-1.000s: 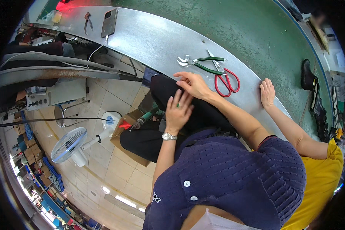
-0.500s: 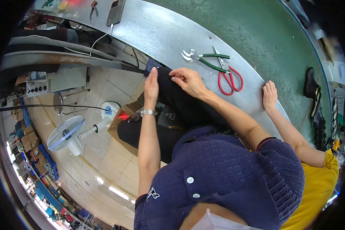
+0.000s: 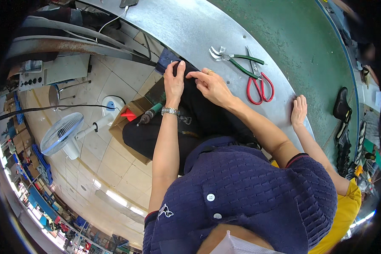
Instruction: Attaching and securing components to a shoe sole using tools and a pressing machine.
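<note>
Over the black-trousered knee [image 3: 189, 101], my left hand [image 3: 173, 84] is raised with its fingers slightly bent and a gap between them. A metal-band watch [image 3: 170, 111] circles that wrist. Close by on its right, my right hand [image 3: 212, 86] points its index finger leftward, the other fingers loosely curled, a ring on one. Nothing shows in either hand, and the two stay apart. Right of them, on the metal table [image 3: 173, 29], lie green-handled pliers [image 3: 237, 58] with wide bent jaws. Their handles cross the blades of red-handled scissors [image 3: 260, 86].
Another person's hand [image 3: 299, 109] rests on the table edge at right. A phone [image 3: 129, 3] with a white cable lies at the top. Left of my legs are a cardboard box [image 3: 116, 131], a green-and-grey tool [image 3: 150, 113] and a fan [image 3: 62, 134].
The view has shifted, so the phone sits nearer the top edge and the small red-handled pincers are out of sight. My left fingers have bent and parted; my right index finger is more stretched out.
</note>
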### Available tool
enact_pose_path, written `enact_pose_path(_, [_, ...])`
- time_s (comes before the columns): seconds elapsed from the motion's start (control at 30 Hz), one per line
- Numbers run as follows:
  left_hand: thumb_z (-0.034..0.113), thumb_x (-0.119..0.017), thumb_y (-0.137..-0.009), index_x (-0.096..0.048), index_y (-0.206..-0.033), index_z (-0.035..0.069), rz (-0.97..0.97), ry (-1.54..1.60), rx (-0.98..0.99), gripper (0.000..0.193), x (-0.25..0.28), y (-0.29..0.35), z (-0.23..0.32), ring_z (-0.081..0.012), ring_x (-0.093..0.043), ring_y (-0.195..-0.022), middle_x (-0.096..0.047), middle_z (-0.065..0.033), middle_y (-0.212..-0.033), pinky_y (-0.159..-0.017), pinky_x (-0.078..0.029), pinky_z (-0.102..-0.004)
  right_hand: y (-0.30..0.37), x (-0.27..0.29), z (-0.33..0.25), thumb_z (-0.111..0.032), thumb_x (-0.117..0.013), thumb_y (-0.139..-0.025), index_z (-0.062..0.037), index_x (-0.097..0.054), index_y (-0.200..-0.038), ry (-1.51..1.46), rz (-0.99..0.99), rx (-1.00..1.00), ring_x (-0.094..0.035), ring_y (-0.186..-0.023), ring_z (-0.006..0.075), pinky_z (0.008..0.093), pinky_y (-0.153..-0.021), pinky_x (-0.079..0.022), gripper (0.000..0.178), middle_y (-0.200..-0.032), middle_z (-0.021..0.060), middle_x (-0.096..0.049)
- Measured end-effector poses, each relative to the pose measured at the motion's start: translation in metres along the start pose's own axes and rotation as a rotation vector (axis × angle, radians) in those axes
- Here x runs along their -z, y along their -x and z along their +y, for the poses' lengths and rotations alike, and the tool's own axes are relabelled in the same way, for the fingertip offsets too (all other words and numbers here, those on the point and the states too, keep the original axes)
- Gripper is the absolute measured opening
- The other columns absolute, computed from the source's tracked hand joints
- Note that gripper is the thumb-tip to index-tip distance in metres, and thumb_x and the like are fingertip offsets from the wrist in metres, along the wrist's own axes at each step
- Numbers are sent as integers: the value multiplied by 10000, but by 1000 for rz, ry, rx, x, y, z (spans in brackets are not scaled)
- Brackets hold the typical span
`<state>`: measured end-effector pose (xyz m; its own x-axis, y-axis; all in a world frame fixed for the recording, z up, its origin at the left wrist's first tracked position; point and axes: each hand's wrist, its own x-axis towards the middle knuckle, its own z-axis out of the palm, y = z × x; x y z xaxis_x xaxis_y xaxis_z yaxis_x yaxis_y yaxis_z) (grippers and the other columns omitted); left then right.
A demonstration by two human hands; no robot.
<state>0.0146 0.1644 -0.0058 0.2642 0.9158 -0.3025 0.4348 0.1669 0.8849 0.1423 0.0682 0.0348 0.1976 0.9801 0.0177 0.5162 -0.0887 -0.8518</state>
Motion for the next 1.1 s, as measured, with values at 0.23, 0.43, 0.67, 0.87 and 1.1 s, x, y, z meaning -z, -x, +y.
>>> enact_pose_path(0.23, [513, -555, -896, -583, -1155, -12, 44, -8, -6, 585, -1, 1, 1, -342, -539, -1104, -590, -216, -1171, -960, -401, -392, -3, 3, -1, -59, -553, -839, -110, -643, -1075, -59, -42, -13, -526, -712, 232, 349, -682, -438, 258, -750, 84, -525])
enact_pose_path(0.43, [519, -551, -894, -581, -1159, -9, 44, -27, -11, 591, -1, -1, -1, -346, -533, -1116, -585, -221, -1180, -967, -397, -390, -5, 3, 4, -39, -556, -825, -98, -640, -1075, -54, -33, 53, -542, -690, 227, 340, -652, -444, 270, -768, 90, -558])
enact_pose_path(0.67, [520, -542, -898, -586, -1156, 10, 47, -39, -17, 574, 0, -1, -5, -345, -530, -1124, -589, -210, -1188, -969, -396, -392, -12, 16, -1, -34, -562, -796, -93, -639, -1100, -148, -192, -87, -557, -692, 226, 343, -656, -455, 320, -736, 101, -572])
enact_pose_path(0.87, [461, -517, -931, -590, -1160, 14, 17, -39, 10, 507, -1, 0, 6, -352, -518, -1146, -591, -207, -1188, -996, -379, -406, 4, 20, 9, -52, -534, -770, -69, -706, -903, 55, -379, 160, -616, -693, 274, 366, -661, -482, 217, -793, 128, -664])
enact_pose_path(1.1, [321, -530, -929, -532, -1293, 82, -22, -918, -948, 435, -33, 71, -5, -290, -372, -1344, -476, -92, -1397, -1110, -242, -481, 37, 63, -13, -68, -578, -851, -88, -730, -1019, -412, -860, -256, -634, -672, 136, 282, -673, -522, 227, -823, 75, -710])
